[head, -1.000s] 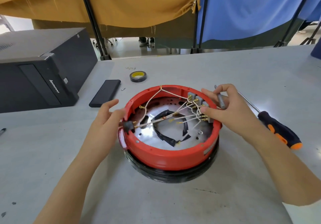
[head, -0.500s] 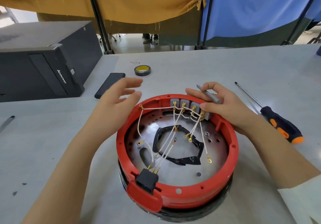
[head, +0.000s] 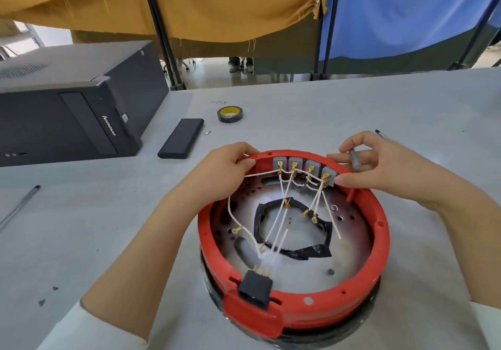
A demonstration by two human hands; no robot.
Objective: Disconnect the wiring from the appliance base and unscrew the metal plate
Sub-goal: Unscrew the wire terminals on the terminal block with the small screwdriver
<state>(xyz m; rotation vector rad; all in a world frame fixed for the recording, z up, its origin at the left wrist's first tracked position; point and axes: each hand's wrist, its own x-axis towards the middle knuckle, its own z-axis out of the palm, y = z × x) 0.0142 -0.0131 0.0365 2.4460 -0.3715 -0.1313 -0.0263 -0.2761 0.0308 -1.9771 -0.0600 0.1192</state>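
A round red appliance base (head: pixel 379 224) lies upside down on the grey table, a perforated metal plate (head: pixel 349 252) inside it. White wires (head: pixel 273 230) with brass terminals run from a row of grey terminal blocks (head: pixel 303 163) at the far rim to a black socket (head: pixel 254 286) at the near rim. My left hand (head: pixel 217 178) grips the far left rim, thumb inside. My right hand (head: pixel 379 167) holds the far right rim beside the blocks, with a small grey tool (head: pixel 354 158) tucked in its fingers.
A black computer case (head: pixel 67 105) stands at the left. A black flat device (head: pixel 181 138) and a roll of tape (head: pixel 230 114) lie behind the base. A pen (head: pixel 19 205) lies at the left. Fabric screens on poles close off the far side.
The base has been turned, so the black socket came round to the near rim and the terminal blocks to the far rim. My left hand has come down onto the far left rim.
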